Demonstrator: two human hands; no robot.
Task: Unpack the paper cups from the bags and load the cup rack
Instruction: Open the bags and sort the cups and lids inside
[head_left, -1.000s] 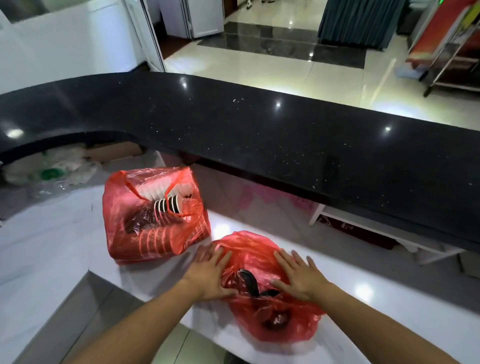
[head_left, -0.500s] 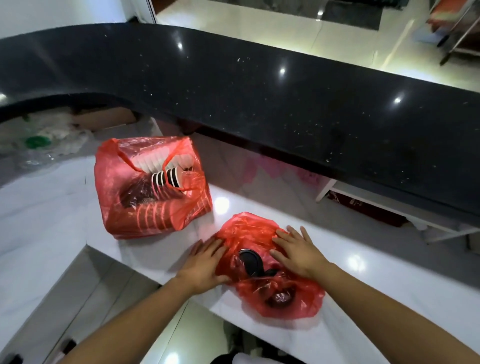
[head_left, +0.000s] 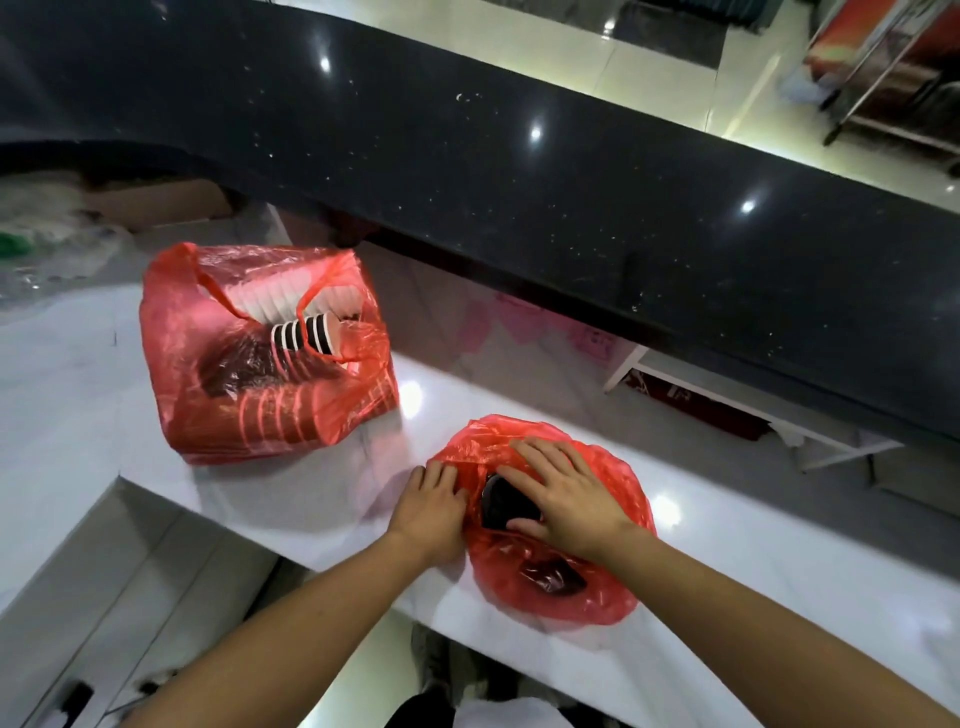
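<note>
Here is the nearer red bag (head_left: 597, 592), lying crumpled on the white counter (head_left: 260, 504) right by its front edge, and both hands are on it. A dark rounded object (head_left: 498, 504) shows in the bag's mouth; what it is, I can't tell. The right hand (head_left: 566, 499) lies flat across the top of the bag, fingers spread and straight, pressing the plastic down, thumb alongside that dark object. The left hand (head_left: 431, 506) sits at the bag's left edge, fingers bent into the folds. The tips are buried in the plastic, so whether it is pinching or only resting there I can't say.

Farther back and to the left, well apart from the hands, the second red bag (head_left: 218, 410) stands full and bulging, its handles loose. Paper cups (head_left: 304, 335) poke out of its open mouth, nested in rows lying on their sides: a black-and-white striped stack in front, a white one behind, more showing through the red film below.

Beyond both bags curves the raised black countertop (head_left: 519, 182), speckled and glossy. Tucked beneath it at far left are clear plastic wrappings (head_left: 52, 244) and a cardboard box (head_left: 171, 205).
</note>
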